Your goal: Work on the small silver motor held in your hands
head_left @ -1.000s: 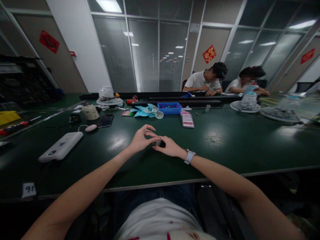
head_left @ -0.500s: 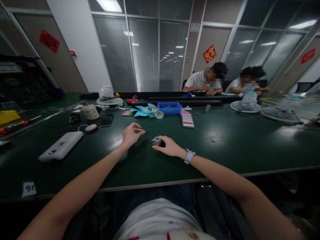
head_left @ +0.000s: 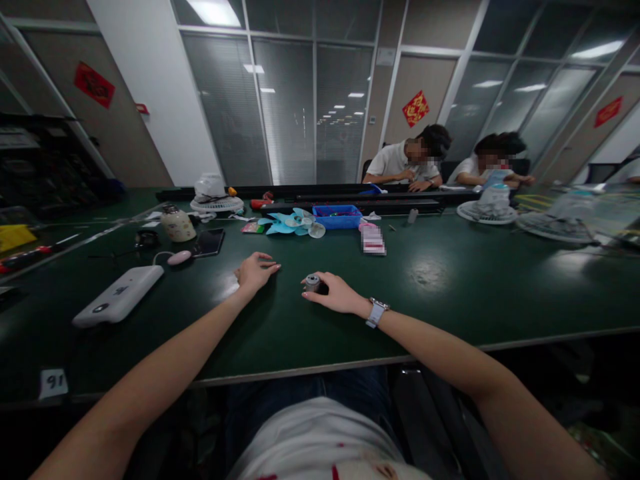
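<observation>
My right hand (head_left: pixel 336 292) has its thumb and fingers around a small grey metal cylinder (head_left: pixel 313 283), which stands upright with a round, dark-marked top facing up. The palm hides its right side. A watch with a pale strap (head_left: pixel 376 312) is on that wrist. To the left, my left hand (head_left: pixel 256 273) is low at the green tabletop (head_left: pixel 285 333), apart from the cylinder. Its fingers are partly stretched and loosely bent, and I see nothing held in them.
A white device (head_left: pixel 120 293), a pink mouse-shaped object (head_left: pixel 179 258), a phone (head_left: pixel 209 242) and a patterned bottle (head_left: pixel 178 224) lie left. Beyond my hands are blue fan blades (head_left: pixel 290 222), a blue tray (head_left: pixel 337 225) and a pink-white pack (head_left: pixel 373 239). Two people (head_left: pixel 400 163) sit opposite.
My left hand has moved a little left and down, away from the cylinder. The right hand keeps its hold on the cylinder, and the whole view has shifted slightly.
</observation>
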Tool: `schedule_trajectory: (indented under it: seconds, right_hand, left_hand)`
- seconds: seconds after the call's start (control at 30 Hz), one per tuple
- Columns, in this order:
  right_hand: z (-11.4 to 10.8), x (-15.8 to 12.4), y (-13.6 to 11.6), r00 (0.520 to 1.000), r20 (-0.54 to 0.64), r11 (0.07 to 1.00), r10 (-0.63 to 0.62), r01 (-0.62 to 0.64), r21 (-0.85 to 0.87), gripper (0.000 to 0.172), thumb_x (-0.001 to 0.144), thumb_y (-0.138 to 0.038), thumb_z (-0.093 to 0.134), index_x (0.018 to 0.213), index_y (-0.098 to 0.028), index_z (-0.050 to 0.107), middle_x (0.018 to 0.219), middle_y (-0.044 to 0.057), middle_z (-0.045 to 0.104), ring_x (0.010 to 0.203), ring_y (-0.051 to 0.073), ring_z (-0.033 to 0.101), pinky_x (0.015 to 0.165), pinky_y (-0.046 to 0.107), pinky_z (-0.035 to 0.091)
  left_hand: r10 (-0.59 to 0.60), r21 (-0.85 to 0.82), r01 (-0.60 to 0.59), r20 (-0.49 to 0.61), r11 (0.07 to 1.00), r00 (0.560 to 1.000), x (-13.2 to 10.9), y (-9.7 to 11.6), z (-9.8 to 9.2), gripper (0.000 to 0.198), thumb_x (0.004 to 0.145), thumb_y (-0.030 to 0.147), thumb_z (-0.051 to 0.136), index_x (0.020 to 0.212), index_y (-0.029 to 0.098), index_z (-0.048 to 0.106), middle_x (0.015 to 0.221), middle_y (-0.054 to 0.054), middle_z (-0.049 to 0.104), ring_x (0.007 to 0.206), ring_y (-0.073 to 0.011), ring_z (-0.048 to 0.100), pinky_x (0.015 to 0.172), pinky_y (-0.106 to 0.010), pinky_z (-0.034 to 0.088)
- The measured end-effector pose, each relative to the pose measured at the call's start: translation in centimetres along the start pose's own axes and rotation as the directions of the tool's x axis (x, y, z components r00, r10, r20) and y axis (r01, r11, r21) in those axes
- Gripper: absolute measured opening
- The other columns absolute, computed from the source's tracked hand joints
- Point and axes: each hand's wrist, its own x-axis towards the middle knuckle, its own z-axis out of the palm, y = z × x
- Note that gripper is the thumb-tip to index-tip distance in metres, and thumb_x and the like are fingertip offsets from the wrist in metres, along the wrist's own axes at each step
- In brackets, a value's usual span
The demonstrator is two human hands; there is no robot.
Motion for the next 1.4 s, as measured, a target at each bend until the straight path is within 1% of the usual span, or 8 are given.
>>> schedule_trajectory:
  seconds: [0.13, 0.23, 0.33, 0.5, 0.63, 0.83, 1.13, 1.4]
  right_hand:
    - [0.1, 0.0, 0.2, 1.0, -0.003, 1.0, -0.002, 0.002, 0.005, 0.037, 0.085, -0.039, 0.067, 0.115, -0.018, 0.064, 0.106, 0.009, 0.066, 0.095, 0.021, 0.06, 0.082, 0.034, 0.045]
    - [0.1, 0.1, 0.1, 1.0, -0.006, 1.0, 0.0, 0.0, -0.002, 0.036, 0.085, -0.039, 0.067, 0.113, -0.018, 0.064, 0.105, 0.009, 0.067, 0.093, 0.021, 0.06, 0.082, 0.034, 0.045]
    - [0.1, 0.1, 0.0, 1.0, -0.01, 1.0, -0.004, 0.003, -0.01, 0.034, 0.085, -0.038, 0.067, 0.112, -0.017, 0.065, 0.103, 0.008, 0.067, 0.092, 0.02, 0.059, 0.081, 0.033, 0.045]
    - [0.3, 0.2, 0.2, 1.0, -0.017, 0.999, 0.013, -0.014, -0.029, 0.034, 0.084, -0.038, 0.067, 0.108, -0.015, 0.064, 0.099, 0.009, 0.066, 0.088, 0.021, 0.059, 0.079, 0.033, 0.045]
    - [0.5, 0.2, 0.6, 1.0, -0.024, 0.999, 0.008, -0.009, -0.044, 0.036, 0.084, -0.037, 0.068, 0.111, -0.014, 0.062, 0.101, 0.01, 0.066, 0.089, 0.021, 0.059, 0.079, 0.034, 0.044]
    - [0.7, 0.2, 0.9, 1.0, -0.029, 0.999, 0.009, -0.01, -0.046, 0.038, 0.083, -0.039, 0.068, 0.111, -0.014, 0.062, 0.098, 0.009, 0.065, 0.086, 0.02, 0.058, 0.076, 0.032, 0.044]
    - [0.5, 0.2, 0.6, 1.0, -0.025, 0.999, 0.003, -0.004, -0.038, 0.036, 0.084, -0.038, 0.068, 0.108, -0.013, 0.062, 0.098, 0.01, 0.066, 0.085, 0.02, 0.059, 0.076, 0.033, 0.045]
    - [0.7, 0.3, 0.9, 0.999, -0.046, 0.999, -0.016, 0.014, -0.041, 0.037, 0.084, -0.04, 0.067, 0.108, -0.013, 0.063, 0.097, 0.009, 0.067, 0.085, 0.02, 0.06, 0.076, 0.032, 0.045]
  left_hand:
    - [0.021, -0.039, -0.023, -0.054, 0.999, 0.998, -0.2, 0.4, -0.1, 0.03, 0.071, 0.041, 0.076, 0.091, 0.022, 0.062, 0.087, -0.007, 0.079, 0.105, -0.0333, 0.068, 0.093, -0.051, 0.041]
    - [0.125, -0.263, -0.147, -0.1, 0.954, 0.987, -0.7, 1.5, -0.2, 0.034, 0.068, 0.038, 0.078, 0.09, 0.021, 0.059, 0.084, -0.007, 0.078, 0.09, -0.0284, 0.073, 0.084, -0.041, 0.05]
    - [0.247, -0.487, -0.284, -0.141, 0.826, 0.959, -1.9, 3.3, -0.2, 0.039, 0.064, 0.036, 0.081, 0.086, 0.019, 0.054, 0.08, -0.006, 0.076, 0.083, -0.0251, 0.074, 0.078, -0.035, 0.055]
    - [0.417, -0.679, -0.303, 0.005, 0.669, 0.909, -4.4, 5.7, 0.1, 0.043, 0.063, 0.031, 0.083, 0.09, 0.019, 0.051, 0.091, -0.006, 0.072, 0.082, -0.0241, 0.075, 0.075, -0.035, 0.058]
    - [0.491, -0.72, -0.271, 0.11, 0.639, 0.864, -5.3, 5.9, 0.2, 0.044, 0.066, 0.026, 0.081, 0.098, 0.019, 0.052, 0.1, -0.008, 0.07, 0.085, -0.0236, 0.074, 0.081, -0.038, 0.058]
    - [0.515, -0.732, -0.252, 0.156, 0.633, 0.843, -5.3, 5.7, 0.2, 0.046, 0.07, 0.025, 0.08, 0.106, 0.019, 0.053, 0.094, -0.008, 0.075, 0.102, -0.0264, 0.07, 0.095, -0.045, 0.053]
    - [0.482, -0.74, -0.204, 0.181, 0.641, 0.857, -5.4, 6.0, 0.2, 0.048, 0.07, 0.028, 0.079, 0.109, 0.019, 0.052, 0.097, -0.009, 0.076, 0.099, -0.0265, 0.071, 0.091, -0.044, 0.055]
    - [0.461, -0.746, -0.183, 0.183, 0.641, 0.868, -5.5, 6.2, 0.5, 0.049, 0.069, 0.031, 0.08, 0.107, 0.018, 0.052, 0.091, -0.009, 0.077, 0.099, -0.0277, 0.072, 0.09, -0.044, 0.055]
